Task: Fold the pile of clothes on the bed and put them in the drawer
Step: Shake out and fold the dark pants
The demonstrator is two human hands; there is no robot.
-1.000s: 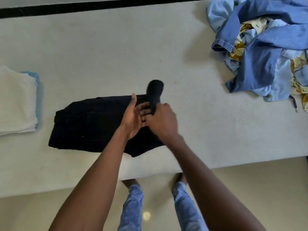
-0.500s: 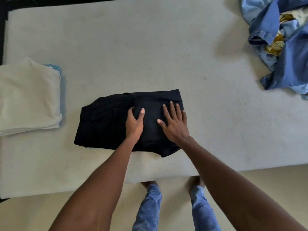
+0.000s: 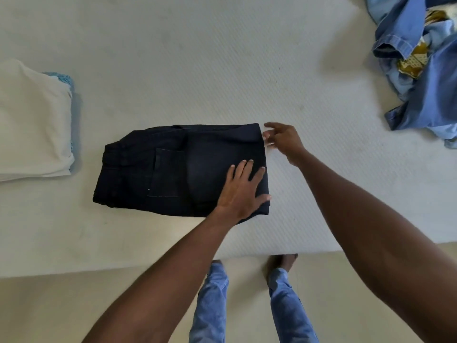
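Folded black trousers (image 3: pixel 158 169) lie flat on the white bed (image 3: pixel 222 70), a back pocket facing up. My left hand (image 3: pixel 241 191) presses flat on their right end with straight fingers. My right hand (image 3: pixel 284 139) is at the trousers' far right corner, fingers loosely spread and touching the folded edge; I cannot tell whether it pinches the cloth. A pile of unfolded blue clothes (image 3: pixel 420 70) with a yellow patterned piece lies at the far right of the bed.
A folded white garment (image 3: pixel 32 125) sits on a light blue one at the left edge of the bed. The bed's near edge runs just below the trousers. My feet and blue jeans (image 3: pixel 212 305) stand on the beige floor.
The trouser leg held up a second ago was laid down and pressed flat. Since then my left hand slid to the right end and my right hand moved off to the far right corner.
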